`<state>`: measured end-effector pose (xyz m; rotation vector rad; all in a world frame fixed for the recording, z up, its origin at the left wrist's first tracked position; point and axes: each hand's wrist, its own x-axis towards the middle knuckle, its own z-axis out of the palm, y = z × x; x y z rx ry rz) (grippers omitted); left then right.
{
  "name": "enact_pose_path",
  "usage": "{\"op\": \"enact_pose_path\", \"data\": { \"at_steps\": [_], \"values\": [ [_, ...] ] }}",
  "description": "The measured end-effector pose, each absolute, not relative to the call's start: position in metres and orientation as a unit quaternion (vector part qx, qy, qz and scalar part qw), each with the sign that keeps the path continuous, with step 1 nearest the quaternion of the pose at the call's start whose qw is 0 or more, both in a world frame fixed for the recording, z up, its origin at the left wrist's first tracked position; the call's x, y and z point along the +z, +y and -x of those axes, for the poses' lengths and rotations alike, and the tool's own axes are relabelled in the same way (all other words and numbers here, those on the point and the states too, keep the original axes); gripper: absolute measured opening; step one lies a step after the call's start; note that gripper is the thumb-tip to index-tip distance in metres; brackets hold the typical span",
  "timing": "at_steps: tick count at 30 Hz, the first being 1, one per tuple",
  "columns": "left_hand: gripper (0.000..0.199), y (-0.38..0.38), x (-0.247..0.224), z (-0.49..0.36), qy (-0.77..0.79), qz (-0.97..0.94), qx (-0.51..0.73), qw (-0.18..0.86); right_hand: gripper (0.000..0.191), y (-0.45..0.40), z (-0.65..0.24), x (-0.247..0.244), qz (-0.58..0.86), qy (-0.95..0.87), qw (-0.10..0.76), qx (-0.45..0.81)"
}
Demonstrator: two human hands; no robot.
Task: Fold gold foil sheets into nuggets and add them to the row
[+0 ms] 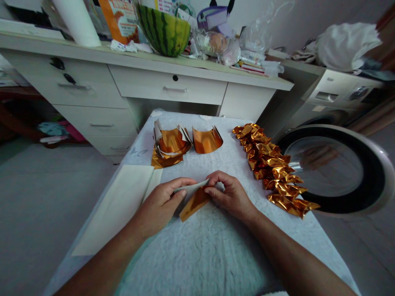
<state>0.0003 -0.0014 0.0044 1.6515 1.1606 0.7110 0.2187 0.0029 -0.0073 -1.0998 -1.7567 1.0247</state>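
Between my hands, above the cloth-covered table, is a piece of gold foil paper (195,204) with a pale back, partly folded over. My left hand (165,201) pinches its left side between thumb and fingers. The right edge is pinched by my right hand (230,193). Beyond them lies a stack of curled gold foil sheets (171,142), with one more curled sheet (207,140) just right of it. A row of folded, shiny gold foil pieces (273,166) runs along the table's right side. White paper sheets (115,209) lie beside my left forearm.
A white desk with drawers (166,84) stands behind the table, bearing a cut watermelon (165,31), a paper roll (78,22) and plastic bags. At the right, a washing machine (328,92) has its round door (335,168) swung open close to the table's edge.
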Motion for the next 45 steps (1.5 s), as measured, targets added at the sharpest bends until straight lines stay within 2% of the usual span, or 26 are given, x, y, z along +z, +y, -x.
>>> {"op": "enact_pose_path", "data": {
  "at_steps": [6,11,15,22,26,28,45],
  "values": [
    [0.036,-0.0068,0.0080,0.0004,0.458,-0.634,0.321,0.534,0.016,0.0006,-0.2140,-0.0119,0.473,-0.649,0.423,0.420],
    [0.041,-0.0073,0.0071,-0.0014,0.471,-0.659,0.292,0.509,0.046,-0.0001,-0.2138,-0.0119,0.469,-0.643,0.419,0.438],
    [0.020,-0.0050,0.0065,-0.0049,0.512,-0.667,0.257,0.477,0.044,-0.0002,-0.2150,-0.0101,0.462,-0.639,0.420,0.449],
    [0.023,-0.0051,0.0032,-0.0033,0.522,-0.656,0.281,0.466,0.049,0.0018,-0.2165,-0.0076,0.442,-0.597,0.428,0.515],
    [0.024,-0.0053,0.0017,-0.0031,0.515,-0.648,0.290,0.481,0.033,0.0027,-0.2167,-0.0085,0.436,-0.564,0.422,0.560],
    [0.025,-0.0051,0.0020,-0.0030,0.514,-0.651,0.286,0.479,0.032,0.0024,-0.2165,-0.0090,0.432,-0.549,0.420,0.580],
    [0.028,-0.0034,0.0049,-0.0045,0.520,-0.664,0.279,0.459,0.035,0.0004,-0.2165,-0.0071,0.429,-0.539,0.430,0.584]
  ]
}}
